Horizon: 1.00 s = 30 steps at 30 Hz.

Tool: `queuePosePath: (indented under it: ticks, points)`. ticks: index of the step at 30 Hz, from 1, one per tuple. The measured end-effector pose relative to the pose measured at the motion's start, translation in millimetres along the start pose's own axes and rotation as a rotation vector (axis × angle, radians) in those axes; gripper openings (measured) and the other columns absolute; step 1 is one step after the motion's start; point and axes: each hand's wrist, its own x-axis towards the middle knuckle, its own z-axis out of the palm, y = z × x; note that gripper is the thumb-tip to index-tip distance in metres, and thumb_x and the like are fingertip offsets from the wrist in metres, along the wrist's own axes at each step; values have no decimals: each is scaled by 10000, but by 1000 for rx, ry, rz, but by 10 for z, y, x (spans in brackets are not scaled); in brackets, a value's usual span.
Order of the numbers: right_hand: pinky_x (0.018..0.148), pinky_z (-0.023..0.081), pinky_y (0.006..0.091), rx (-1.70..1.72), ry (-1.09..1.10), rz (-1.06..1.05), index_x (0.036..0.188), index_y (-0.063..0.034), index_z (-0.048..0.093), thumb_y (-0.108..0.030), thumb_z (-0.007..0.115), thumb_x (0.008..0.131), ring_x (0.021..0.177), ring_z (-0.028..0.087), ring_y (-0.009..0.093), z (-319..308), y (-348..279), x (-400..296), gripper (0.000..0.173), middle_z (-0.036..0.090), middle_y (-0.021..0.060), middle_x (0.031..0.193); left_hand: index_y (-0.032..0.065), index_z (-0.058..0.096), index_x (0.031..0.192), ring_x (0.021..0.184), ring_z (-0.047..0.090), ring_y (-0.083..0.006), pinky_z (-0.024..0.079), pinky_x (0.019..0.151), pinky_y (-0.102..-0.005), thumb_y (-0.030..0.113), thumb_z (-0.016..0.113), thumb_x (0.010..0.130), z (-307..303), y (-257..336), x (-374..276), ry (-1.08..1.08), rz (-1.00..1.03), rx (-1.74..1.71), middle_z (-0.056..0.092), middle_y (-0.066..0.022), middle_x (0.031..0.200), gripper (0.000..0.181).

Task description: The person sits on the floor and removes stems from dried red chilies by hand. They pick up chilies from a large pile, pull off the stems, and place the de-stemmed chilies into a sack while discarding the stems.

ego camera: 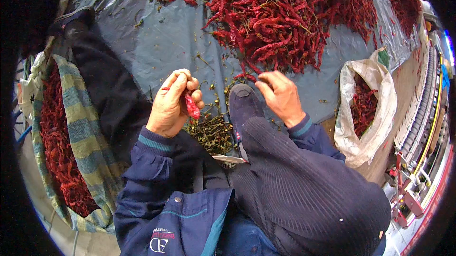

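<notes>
My left hand (174, 104) is raised and closed around a dried red chili pepper (192, 105), whose wrinkled end hangs out below the fingers. A small red tip also shows by the thumb. To the right, over the toe of my dark shoe (245, 103), my right hand (279, 94) has its thumb and forefinger at the end of another red chili (245, 77). Whether they pinch it I cannot tell. Just beyond lies a large heap of dried red chilies (270, 24). Between my legs is a small pile of greenish-brown stems (212, 131).
Grey plastic sheeting (171, 42) covers the ground, with stem scraps scattered over it. A striped sack (76, 103) full of chilies stands at my left. On the right is an open white sack (384, 106) partly filled with chilies, beside metal machinery (413, 174).
</notes>
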Motion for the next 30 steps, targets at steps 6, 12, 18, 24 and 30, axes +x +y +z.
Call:
queuePosePath:
  ticks: [6, 12, 18, 24, 30]
  points:
    - [733, 540, 490, -347, -176, 40, 917, -56, 645, -244, 720, 834, 848, 668, 375, 165, 196, 209, 219, 669, 145, 944, 155, 543, 933, 558, 403, -73, 372, 496, -245, 264, 600, 1014, 23, -182, 52, 122, -55, 66, 422, 59, 703, 148]
    - [625, 546, 393, 281, -170, 324, 981, -28, 624, -212, 643, 937, 690, 674, 253, -8, -40, 230, 190, 689, 110, 867, 68, 624, 1027, 537, 437, -80, 381, 494, -239, 226, 631, 994, 44, -401, 76, 82, -100, 271, 467, 43, 670, 162]
    - [552, 512, 237, 800, -267, 499, 1045, -43, 643, -193, 657, 980, 650, 613, 71, -10, -382, 84, 164, 665, 13, 833, 35, 675, 1177, 603, 530, -62, 432, 541, -223, 233, 657, 989, 298, -602, 253, 23, -57, 495, 595, 29, 787, 274]
    - [628, 536, 350, 282, -154, 109, 951, -35, 678, -201, 690, 931, 700, 669, 227, 48, -101, 140, 168, 681, 81, 799, 71, 663, 1000, 566, 480, -59, 382, 502, -221, 279, 692, 972, 97, -604, 265, 200, -48, 329, 598, 20, 747, 212]
    - [725, 548, 481, -339, -58, 64, 937, -47, 690, -295, 728, 858, 857, 678, 381, 145, 244, 325, 263, 687, 155, 933, 91, 625, 950, 587, 460, -46, 371, 480, -195, 284, 687, 976, 22, -546, 246, 200, -114, 234, 560, 24, 770, 204]
